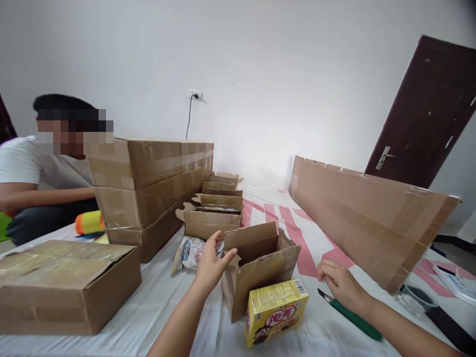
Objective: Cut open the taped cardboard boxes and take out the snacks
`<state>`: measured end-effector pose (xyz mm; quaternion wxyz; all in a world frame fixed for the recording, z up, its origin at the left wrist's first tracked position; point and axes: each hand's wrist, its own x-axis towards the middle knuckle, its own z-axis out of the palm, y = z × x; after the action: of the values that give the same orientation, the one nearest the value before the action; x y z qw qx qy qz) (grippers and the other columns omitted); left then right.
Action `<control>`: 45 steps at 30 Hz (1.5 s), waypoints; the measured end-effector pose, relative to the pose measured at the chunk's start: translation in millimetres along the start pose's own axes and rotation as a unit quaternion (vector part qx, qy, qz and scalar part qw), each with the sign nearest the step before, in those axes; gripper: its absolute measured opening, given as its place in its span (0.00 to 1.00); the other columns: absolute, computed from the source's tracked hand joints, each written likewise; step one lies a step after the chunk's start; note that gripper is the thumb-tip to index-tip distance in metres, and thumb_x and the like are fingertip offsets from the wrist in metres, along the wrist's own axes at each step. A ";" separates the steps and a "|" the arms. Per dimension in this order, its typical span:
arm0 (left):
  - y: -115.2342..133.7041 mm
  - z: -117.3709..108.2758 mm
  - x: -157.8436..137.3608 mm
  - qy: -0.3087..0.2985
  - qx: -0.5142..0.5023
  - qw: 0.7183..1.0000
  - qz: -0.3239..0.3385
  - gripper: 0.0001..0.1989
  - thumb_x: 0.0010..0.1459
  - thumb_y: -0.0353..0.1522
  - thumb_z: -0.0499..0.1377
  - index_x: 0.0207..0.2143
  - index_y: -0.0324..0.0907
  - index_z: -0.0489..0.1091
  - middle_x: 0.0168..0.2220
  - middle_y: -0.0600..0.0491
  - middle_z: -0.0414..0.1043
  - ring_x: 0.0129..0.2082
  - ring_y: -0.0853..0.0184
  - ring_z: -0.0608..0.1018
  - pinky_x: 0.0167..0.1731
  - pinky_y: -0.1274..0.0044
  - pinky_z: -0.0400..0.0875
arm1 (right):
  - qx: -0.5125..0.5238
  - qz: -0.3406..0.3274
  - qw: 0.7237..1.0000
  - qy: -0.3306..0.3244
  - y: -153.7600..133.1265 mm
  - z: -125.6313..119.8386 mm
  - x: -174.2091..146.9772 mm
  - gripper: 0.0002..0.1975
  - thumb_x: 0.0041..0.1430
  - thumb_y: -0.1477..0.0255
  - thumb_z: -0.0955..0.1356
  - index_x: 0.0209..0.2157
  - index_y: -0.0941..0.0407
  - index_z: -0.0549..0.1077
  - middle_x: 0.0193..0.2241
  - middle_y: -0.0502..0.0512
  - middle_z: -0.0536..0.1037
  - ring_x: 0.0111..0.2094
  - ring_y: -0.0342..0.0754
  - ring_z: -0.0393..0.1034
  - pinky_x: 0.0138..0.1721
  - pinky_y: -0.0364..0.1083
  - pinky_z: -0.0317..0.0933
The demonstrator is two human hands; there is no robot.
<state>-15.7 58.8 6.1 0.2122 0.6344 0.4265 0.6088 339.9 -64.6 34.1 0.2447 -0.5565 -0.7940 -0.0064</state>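
The small rectangular carton of bright yellow card (269, 322) catches my eye, printed with red lettering, dark brown patches and a black-and-white barcode. The open rectangular box of brown cardboard (267, 272) is plain. The wide white cloth sheet (307, 263) bears pink stripes. There's a slim green-handled knife (357, 321), a yellow-and-orange cylindrical spool (91, 222) and a tall maroon-brown door (424, 114).

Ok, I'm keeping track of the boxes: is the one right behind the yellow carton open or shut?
Open. The cardboard box behind the yellow carton is uncovered on top, showing its inside.
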 end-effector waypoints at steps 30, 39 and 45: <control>18.1 19.0 -26.0 0.005 0.058 0.932 0.359 0.10 0.60 0.21 0.53 0.31 0.43 0.69 0.32 0.53 0.74 0.41 0.65 0.78 0.40 0.73 0.75 | 0.058 -0.101 0.992 0.038 -49.4 -24.3 83.3 0.16 0.46 0.87 0.56 0.20 0.55 0.67 0.21 0.49 0.71 0.25 0.44 0.66 0.28 0.43 0.59; 21.0 17.8 -25.6 -0.004 0.049 0.933 0.355 0.09 0.60 0.22 0.54 0.31 0.43 0.69 0.32 0.52 0.74 0.40 0.65 0.78 0.38 0.73 0.75 | 0.069 -0.221 0.973 -0.010 -88.0 -10.2 88.2 0.15 0.47 0.87 0.58 0.26 0.55 0.71 0.27 0.52 0.70 0.31 0.47 0.64 0.34 0.45 0.61; 23.4 19.0 -26.3 -0.014 0.042 0.938 0.342 0.10 0.59 0.22 0.54 0.29 0.42 0.68 0.31 0.52 0.72 0.37 0.66 0.76 0.38 0.73 0.73 | 0.090 -0.222 0.971 0.020 -86.8 -1.6 85.0 0.17 0.45 0.87 0.58 0.26 0.55 0.71 0.30 0.53 0.72 0.35 0.48 0.66 0.37 0.47 0.61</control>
<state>11.8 29.8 5.8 -0.0298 0.7591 0.2054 0.6169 241.3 -23.2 91.9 0.3023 -0.3420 -0.8897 -0.0003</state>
